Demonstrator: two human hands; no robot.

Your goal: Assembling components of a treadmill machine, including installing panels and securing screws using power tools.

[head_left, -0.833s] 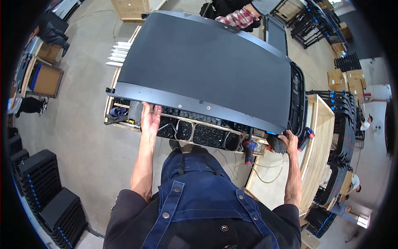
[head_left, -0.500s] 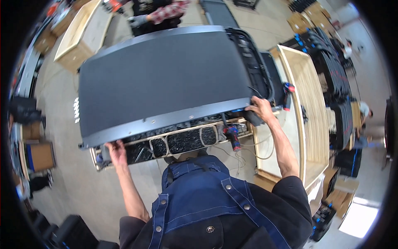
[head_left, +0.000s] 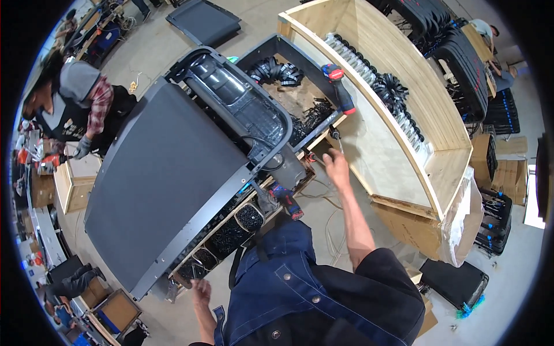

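A large dark grey flat panel lies across a workbench, with a black moulded frame at its far end. My left hand hovers just off the panel's near corner, fingers apart and empty. My right hand is stretched out to the right of the panel, just below the bit of a red and blue power drill that rests on a black bin's corner. Nothing shows in that hand. Under the panel's edge runs a row of trays with black screws.
A big open wooden crate stands to the right. The black bin holds coiled cables. A second drill hangs by the bench. Another person in gloves works at the left. Stacked black panels and cardboard boxes line the floor.
Both my hands have let go of the panel's near edge. My view has swung to the right, and my right hand has reached out toward the drill.
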